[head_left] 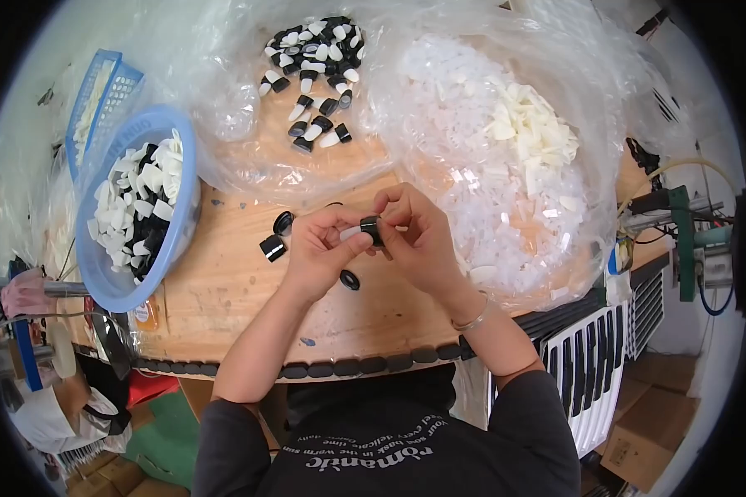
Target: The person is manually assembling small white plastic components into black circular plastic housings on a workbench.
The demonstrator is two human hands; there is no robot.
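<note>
Near the middle of the wooden table, my two hands meet around a small black oval cap (371, 229) with a light band. My left hand (319, 248) is closed in a pinch on a white tongue-shaped piece (351, 234) at the cap's left side, its thumb against the cap. From the other side, the closed fingers of my right hand (419, 236) grip the cap; they partly hide it. How far the white piece sits inside the cap I cannot tell. Loose black caps (273, 248) lie beside my left hand, and another black cap (350, 280) lies just below my hands.
At left stands a blue basin (88, 263) of white and black pieces, with a blue basket (129, 81) behind it. Joined black-and-white pieces (315, 50) are heaped at the back. Clear plastic sheeting at right holds white pieces (535, 128). Black caps line the table's front edge (373, 364).
</note>
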